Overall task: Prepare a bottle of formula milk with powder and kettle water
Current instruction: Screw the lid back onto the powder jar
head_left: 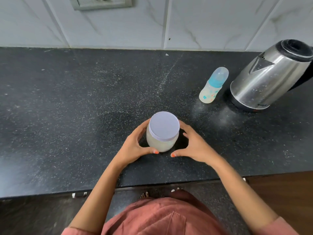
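Note:
A clear powder jar with a pale round lid stands on the black counter, near its front edge. My left hand curls round the jar's left side, thumb against its base. My right hand cups the right side, fingers reaching behind the lid and thumb low at the front, with a dark gap between palm and jar. A small baby bottle with a blue collar and clear cap stands to the back right. Beside it stands a steel kettle with a black lid, spout facing left.
A white tiled wall with a socket plate backs the counter. Pale powder dust marks the counter in front of the kettle. Drawer handles show below the front edge.

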The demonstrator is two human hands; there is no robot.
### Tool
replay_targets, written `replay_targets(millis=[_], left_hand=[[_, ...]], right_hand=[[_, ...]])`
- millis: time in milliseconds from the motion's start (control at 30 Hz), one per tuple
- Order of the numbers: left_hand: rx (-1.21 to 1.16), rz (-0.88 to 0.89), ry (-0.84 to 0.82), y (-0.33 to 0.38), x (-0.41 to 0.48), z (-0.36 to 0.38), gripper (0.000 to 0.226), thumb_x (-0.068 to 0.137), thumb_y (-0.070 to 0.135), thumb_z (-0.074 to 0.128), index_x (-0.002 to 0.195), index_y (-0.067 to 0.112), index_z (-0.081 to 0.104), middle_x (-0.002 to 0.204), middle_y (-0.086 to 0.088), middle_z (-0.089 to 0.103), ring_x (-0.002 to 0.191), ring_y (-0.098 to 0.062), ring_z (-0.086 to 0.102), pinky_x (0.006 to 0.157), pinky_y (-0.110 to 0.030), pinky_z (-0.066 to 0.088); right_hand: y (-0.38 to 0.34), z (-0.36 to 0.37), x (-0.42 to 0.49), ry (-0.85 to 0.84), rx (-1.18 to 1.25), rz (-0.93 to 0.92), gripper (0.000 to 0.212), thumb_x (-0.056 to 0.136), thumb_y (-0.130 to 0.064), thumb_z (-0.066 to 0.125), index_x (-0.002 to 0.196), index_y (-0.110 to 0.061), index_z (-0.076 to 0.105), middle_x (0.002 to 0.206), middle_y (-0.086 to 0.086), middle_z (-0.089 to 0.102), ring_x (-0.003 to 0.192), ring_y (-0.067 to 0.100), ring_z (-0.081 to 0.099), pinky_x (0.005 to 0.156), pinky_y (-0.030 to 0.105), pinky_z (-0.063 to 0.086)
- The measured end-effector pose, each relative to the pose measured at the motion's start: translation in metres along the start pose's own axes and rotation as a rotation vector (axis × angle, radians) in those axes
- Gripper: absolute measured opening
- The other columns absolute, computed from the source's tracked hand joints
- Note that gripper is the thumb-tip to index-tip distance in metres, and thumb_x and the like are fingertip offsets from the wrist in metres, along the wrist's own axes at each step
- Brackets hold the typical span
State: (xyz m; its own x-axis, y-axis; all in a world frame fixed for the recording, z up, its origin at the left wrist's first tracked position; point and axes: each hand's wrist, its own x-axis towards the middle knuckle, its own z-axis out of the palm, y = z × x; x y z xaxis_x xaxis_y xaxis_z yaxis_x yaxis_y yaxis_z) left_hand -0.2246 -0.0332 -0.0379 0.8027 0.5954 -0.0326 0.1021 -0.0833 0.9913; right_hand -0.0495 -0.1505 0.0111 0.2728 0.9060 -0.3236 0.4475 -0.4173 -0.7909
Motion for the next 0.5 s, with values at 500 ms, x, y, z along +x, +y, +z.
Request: replay_targets(millis=[500], left_hand=[[-0.089,0.042,0.125,0.021,0.067,-0.015,0.088,0.06,-0.006,0.078,0.135,0.01,0.037,0.134,0.002,0.046,0.122,-0.001,0.046,0.101,-0.016,0.037]], right_hand=[[-0.019,-0.025,0.065,0.149,0.187,-0.063,0.085,0.066,-0.002,0.078,0.138,-0.018,0.035,0.14,0.003,0.038,0.128,0.016,0.04,0.102,0.031,0.039]])
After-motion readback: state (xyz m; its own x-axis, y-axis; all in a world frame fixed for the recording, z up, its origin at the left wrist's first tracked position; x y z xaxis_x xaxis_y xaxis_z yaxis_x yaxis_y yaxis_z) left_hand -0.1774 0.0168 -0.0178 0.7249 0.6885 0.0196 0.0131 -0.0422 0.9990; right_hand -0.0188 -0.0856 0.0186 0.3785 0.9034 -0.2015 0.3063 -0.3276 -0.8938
